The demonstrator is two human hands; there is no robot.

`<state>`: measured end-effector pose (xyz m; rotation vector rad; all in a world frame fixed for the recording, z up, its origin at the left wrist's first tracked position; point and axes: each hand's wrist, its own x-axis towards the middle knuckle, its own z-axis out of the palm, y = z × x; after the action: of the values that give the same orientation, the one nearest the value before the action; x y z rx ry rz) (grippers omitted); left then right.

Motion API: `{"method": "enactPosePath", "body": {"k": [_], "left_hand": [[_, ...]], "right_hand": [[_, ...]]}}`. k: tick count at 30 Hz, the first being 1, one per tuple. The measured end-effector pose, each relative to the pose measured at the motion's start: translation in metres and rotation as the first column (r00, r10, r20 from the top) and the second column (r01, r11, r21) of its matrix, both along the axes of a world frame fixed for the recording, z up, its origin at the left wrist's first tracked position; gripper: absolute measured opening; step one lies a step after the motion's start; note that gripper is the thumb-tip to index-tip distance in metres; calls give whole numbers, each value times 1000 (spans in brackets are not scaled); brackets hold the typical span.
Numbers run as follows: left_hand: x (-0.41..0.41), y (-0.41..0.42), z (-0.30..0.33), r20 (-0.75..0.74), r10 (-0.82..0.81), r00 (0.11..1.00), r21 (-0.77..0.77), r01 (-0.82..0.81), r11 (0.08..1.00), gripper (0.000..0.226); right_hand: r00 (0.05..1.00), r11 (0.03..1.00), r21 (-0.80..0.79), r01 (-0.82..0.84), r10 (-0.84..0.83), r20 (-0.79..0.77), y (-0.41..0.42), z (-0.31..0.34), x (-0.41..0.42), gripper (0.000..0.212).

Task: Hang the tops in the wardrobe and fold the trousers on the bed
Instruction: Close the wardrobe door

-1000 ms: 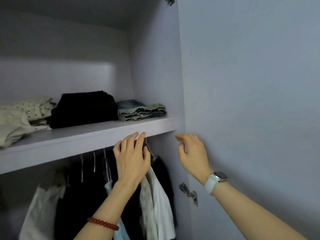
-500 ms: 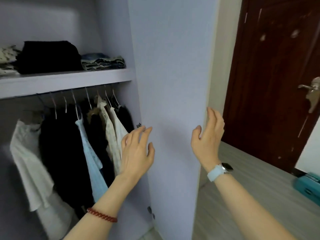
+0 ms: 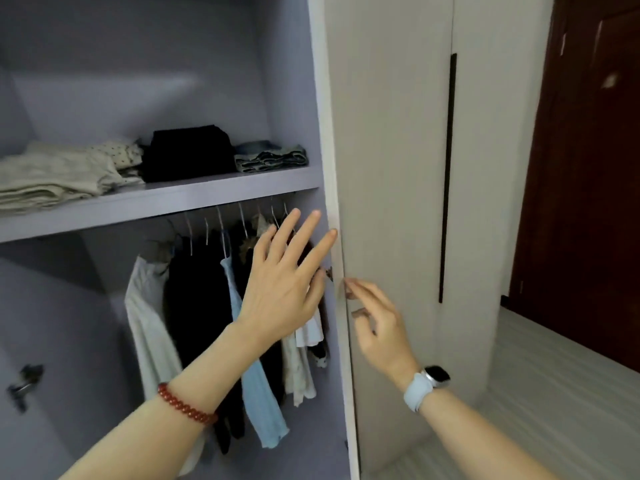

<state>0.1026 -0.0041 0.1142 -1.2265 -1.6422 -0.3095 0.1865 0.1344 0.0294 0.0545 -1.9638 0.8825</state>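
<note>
The wardrobe (image 3: 166,199) stands open in front of me. Several tops (image 3: 207,306) hang on wire hangers from the rail under the shelf: white, black, pale blue and cream ones. Folded trousers (image 3: 272,158) and other folded clothes lie on the shelf above. My left hand (image 3: 284,282) is raised in front of the hanging tops with fingers spread and holds nothing. My right hand (image 3: 377,323) is at the edge of the pale wardrobe door (image 3: 391,168), fingertips touching it, fingers loosely bent. The bed is out of view.
A long dark handle strip (image 3: 446,174) runs down the closed door panel on the right. A dark brown room door (image 3: 588,168) stands at the far right above the light wooden floor (image 3: 554,393). A metal hinge (image 3: 24,382) shows at the lower left.
My view has swung back from the room door toward the wardrobe. Both hands have come away from the rail and hangers; the left now hovers open, and the right has dropped to the door's edge.
</note>
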Motion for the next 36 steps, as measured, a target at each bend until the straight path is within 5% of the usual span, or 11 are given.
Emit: {"method": "enactPosePath", "body": {"k": [4, 7, 18, 27, 33, 36], "left_hand": [[-50, -39, 12, -104, 313, 944, -147, -326, 934, 48], [-99, -77, 13, -89, 521, 849, -223, -527, 820, 54], [-226, -108, 15, -84, 748, 659, -317, -729, 607, 69], [-283, -104, 13, -18, 719, 694, -319, -686, 654, 84], [-274, -100, 26, 51, 759, 650, -447, -664, 599, 72], [-242, -99, 35, 201, 742, 640, -431, -623, 653, 61]], "right_hand": [[929, 959, 168, -226, 161, 334, -32, 5, -56, 65], [863, 876, 413, -248, 6, 505, -52, 10, -111, 75], [869, 460, 887, -35, -424, 253, -59, 24, -260, 96], [859, 505, 863, -12, -437, 268, -61, 18, -310, 82], [859, 641, 748, -171, -276, 432, -69, 45, -295, 60], [853, 743, 632, -218, -170, 494, -78, 52, -276, 52]]}}
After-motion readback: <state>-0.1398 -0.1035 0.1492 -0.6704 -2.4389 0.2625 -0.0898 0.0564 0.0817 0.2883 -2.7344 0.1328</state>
